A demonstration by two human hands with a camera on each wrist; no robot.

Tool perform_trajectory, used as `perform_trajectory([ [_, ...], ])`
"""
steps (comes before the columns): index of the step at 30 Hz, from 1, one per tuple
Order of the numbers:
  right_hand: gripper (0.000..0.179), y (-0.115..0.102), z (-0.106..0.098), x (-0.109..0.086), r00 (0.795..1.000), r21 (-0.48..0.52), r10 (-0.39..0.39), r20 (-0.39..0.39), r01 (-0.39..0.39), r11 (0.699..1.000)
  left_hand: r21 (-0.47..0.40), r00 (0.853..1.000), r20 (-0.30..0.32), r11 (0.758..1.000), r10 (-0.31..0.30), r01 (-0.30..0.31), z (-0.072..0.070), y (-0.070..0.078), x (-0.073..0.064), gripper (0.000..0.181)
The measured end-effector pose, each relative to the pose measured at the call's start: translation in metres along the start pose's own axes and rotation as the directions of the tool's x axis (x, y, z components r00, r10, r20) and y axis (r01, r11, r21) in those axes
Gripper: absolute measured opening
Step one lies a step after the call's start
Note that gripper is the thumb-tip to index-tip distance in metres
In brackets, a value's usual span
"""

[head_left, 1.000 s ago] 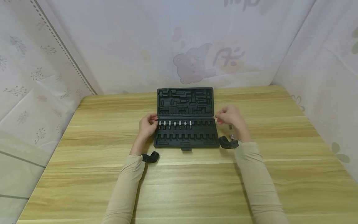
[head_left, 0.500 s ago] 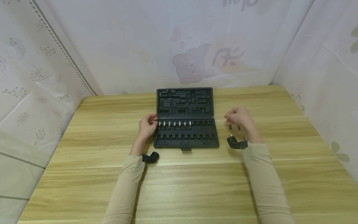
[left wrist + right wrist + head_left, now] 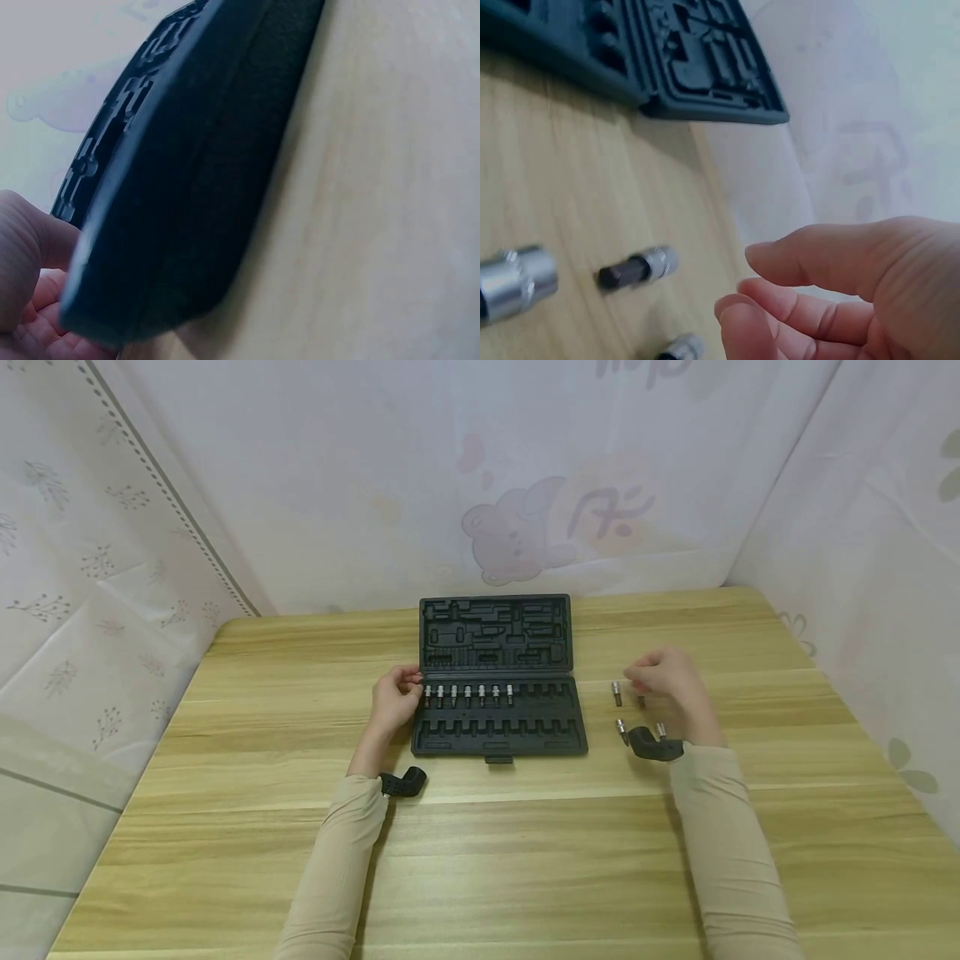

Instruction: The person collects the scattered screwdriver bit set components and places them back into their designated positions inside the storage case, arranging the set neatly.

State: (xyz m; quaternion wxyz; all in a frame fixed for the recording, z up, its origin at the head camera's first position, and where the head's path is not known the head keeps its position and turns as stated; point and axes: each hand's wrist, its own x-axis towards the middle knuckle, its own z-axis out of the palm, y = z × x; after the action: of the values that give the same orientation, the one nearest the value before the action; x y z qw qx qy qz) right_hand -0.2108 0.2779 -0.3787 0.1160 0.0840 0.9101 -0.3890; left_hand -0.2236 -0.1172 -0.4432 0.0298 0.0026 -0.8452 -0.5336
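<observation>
An open black plastic bit socket case lies on the table, its lid leaning back. Silver bit sockets stand in a row along the left part of its upper slots. My left hand grips the case's left edge, thumb over the rim in the left wrist view and fingers curled below. To the right of the case, my right hand hovers by loose bit sockets, thumb and fingers apart with nothing between them. One loose bit socket with a dark tip lies just left of its fingertips in the right wrist view.
More loose bit sockets lie right of the case: one at the back, one in front, another behind the black wrist camera mount. The wood-grain table ends at a patterned cloth backdrop.
My right hand has moved right, away from the case's right edge to over the loose bit sockets, uncovering the two left ones. My left hand stays on the case.
</observation>
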Motion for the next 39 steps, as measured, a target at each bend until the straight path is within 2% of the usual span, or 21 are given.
perform_trajectory([
  [9, 0.029, 0.012, 0.0, -0.003, 0.999, -0.053, -0.009, -0.054, 0.006, 0.999, -0.003, 1.0, -0.003, 1.0, -0.002, 0.002, 0.0, 0.001, -0.001, 0.033],
  [15, 0.027, 0.017, 0.003, -0.004, 0.996, -0.076, 0.027, -0.085, -0.034, 0.997, -0.004, 1.0, -0.005, 1.0, -0.001, 0.001, 0.0, 0.002, 0.0, 0.034],
  [26, 0.031, 0.019, 0.004, -0.007, 0.994, -0.065, 0.099, -0.051, -0.102, 0.993, -0.008, 1.0, -0.01, 1.0, 0.009, -0.009, 0.001, 0.0, 0.0, 0.033],
  [35, 0.027, 0.019, 0.005, -0.004, 0.985, -0.089, 0.162, -0.053, -0.166, 0.982, -0.01, 1.0, -0.008, 1.0, 0.006, -0.006, 0.001, -0.001, 0.001, 0.033],
  [39, 0.024, 0.02, 0.004, -0.002, 0.986, -0.092, 0.16, -0.054, -0.165, 0.982, -0.014, 1.0, -0.006, 1.0, 0.002, -0.002, 0.001, -0.001, 0.001, 0.033],
])
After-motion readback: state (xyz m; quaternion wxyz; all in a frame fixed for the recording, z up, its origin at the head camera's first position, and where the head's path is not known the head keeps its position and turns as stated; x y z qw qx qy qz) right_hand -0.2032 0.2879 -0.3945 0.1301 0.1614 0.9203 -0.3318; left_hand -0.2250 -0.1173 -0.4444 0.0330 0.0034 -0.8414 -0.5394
